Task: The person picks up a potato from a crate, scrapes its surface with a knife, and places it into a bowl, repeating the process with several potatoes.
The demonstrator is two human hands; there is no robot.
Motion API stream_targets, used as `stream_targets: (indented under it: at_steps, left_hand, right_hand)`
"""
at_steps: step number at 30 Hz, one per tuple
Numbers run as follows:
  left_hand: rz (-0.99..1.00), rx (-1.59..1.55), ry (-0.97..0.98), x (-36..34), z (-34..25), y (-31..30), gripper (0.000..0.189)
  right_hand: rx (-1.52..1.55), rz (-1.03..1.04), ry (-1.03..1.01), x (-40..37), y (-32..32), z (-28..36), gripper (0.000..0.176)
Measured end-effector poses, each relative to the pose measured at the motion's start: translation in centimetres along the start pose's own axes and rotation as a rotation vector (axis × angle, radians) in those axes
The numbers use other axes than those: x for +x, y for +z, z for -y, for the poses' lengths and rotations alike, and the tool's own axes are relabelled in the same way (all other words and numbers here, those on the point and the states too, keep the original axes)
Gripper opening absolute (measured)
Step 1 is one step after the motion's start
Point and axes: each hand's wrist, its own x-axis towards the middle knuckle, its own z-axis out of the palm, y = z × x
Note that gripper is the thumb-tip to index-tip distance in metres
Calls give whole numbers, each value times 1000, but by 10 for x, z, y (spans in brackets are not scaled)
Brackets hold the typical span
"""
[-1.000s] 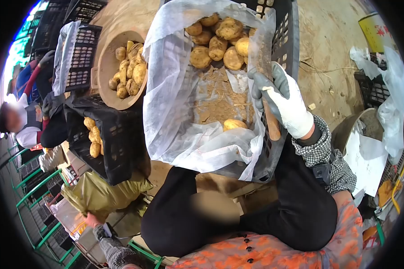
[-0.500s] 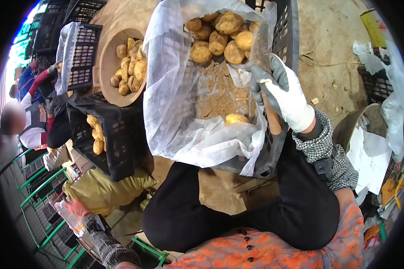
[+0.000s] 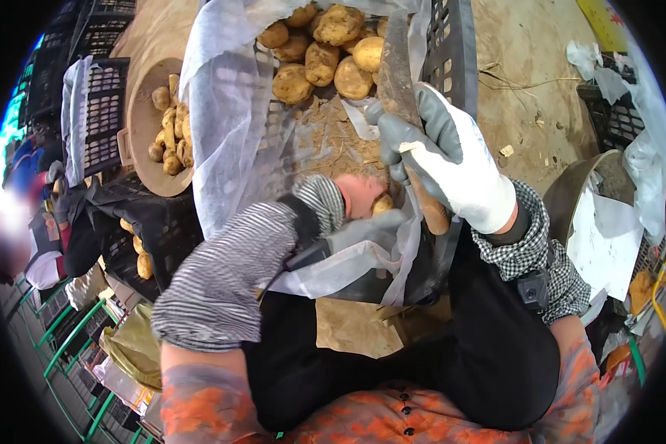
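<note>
My right hand (image 3: pixel 451 152), in a white glove with grey-coated fingers, is closed around a knife with a wooden handle (image 3: pixel 427 203). Its broad, dirt-covered blade (image 3: pixel 397 70) points away from me along the right side of a lined black crate (image 3: pixel 451 52). My bare left hand (image 3: pixel 361 195) reaches into the near part of the crate, its fingers curled over a single potato (image 3: pixel 382 204). Only the potato's right end shows past the slightly blurred fingers. Several larger potatoes (image 3: pixel 322 64) lie at the far end of the crate, beyond loose soil (image 3: pixel 325 140).
White lining (image 3: pixel 226 111) drapes over the crate's left side. Left of it stand a round basin (image 3: pixel 142 100) of potatoes and a black-lined crate (image 3: pixel 166 229) with several potatoes. Another person (image 3: pixel 52 222) works at the far left. A metal tub (image 3: pixel 581 192) stands at right.
My left hand has swung from the lower left into the crate, onto the lone potato. The view has shifted rightward. My right hand still holds the knife.
</note>
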Motion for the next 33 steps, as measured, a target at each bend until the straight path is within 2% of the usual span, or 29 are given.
stream_targets:
  at_steps: [3,4,5,7,8,10,11,13,14,15,17,18,20,21,23,25,27,28,29,30,31,32,33]
  left_hand:
    - [23,-45,-1,-4,-13,-4,73]
    - [67,-122,-52,-6,-12,-11,77]
    - [61,-123,-57,-11,-8,-18,77]
    - [-90,-378,-46,-26,8,-27,75]
    - [-87,-371,-50,-35,18,-29,75]
    - [-82,-435,-204,-53,31,-30,74]
    - [-91,-430,-211,-55,34,-25,74]
    - [-323,-327,37,-46,39,0,73]
    - [-305,-426,-41,-30,36,10,79]
    - [-306,-421,-33,-13,28,20,79]
    - [-250,-375,-189,15,7,38,85]
    - [-251,-382,-180,13,-6,25,85]
    - [-60,-288,-249,6,-23,-1,40]
    - [-61,-287,-246,5,-16,-4,40]
    - [-158,-300,24,-9,9,-10,53]
    - [-335,-1246,104,-50,13,-34,64]
    - [-438,-1499,122,-107,1,-67,71]
    - [-464,-1493,110,-128,-3,-74,71]
    - [-512,-1642,266,-147,-8,-77,70]
    - [-557,-1782,434,-162,-10,-75,70]
    - [-579,-1773,428,-170,-15,-67,70]
    - [-564,-2033,522,-174,-21,-59,70]
    - [-533,-2293,627,-175,-27,-51,69]
  right_hand:
    - [99,-36,-86,-2,4,-9,58]
    - [-60,-48,-90,-2,2,-13,58]
    - [-62,-44,-95,-2,1,-11,58]
    - [108,-14,-58,-3,2,-6,58]
    - [114,-18,-63,-4,1,-7,58]
    - [84,23,-8,-2,3,-11,50]
    - [83,26,-19,0,6,-12,50]
    - [90,-61,-160,3,11,-15,45]
    - [86,-68,-164,4,11,-11,45]
    - [102,-47,-133,3,10,-6,44]
    - [107,-25,-91,3,8,-6,43]
    - [43,-51,-95,3,7,-10,48]
    - [-24,-79,-93,2,5,-12,54]
    - [8,-59,-69,1,5,-9,54]
    - [38,-41,-53,0,4,-6,55]
    - [191,-34,10,-4,4,-5,55]
    - [174,-77,-55,-5,6,-10,55]
    - [159,-131,-112,-4,8,-11,55]
    - [473,-10,117,-6,8,1,52]
    - [383,37,93,-4,4,0,50]
    - [292,80,69,-1,3,-1,48]
    - [173,13,-22,1,9,-5,36]
    - [170,18,-31,1,11,-8,36]
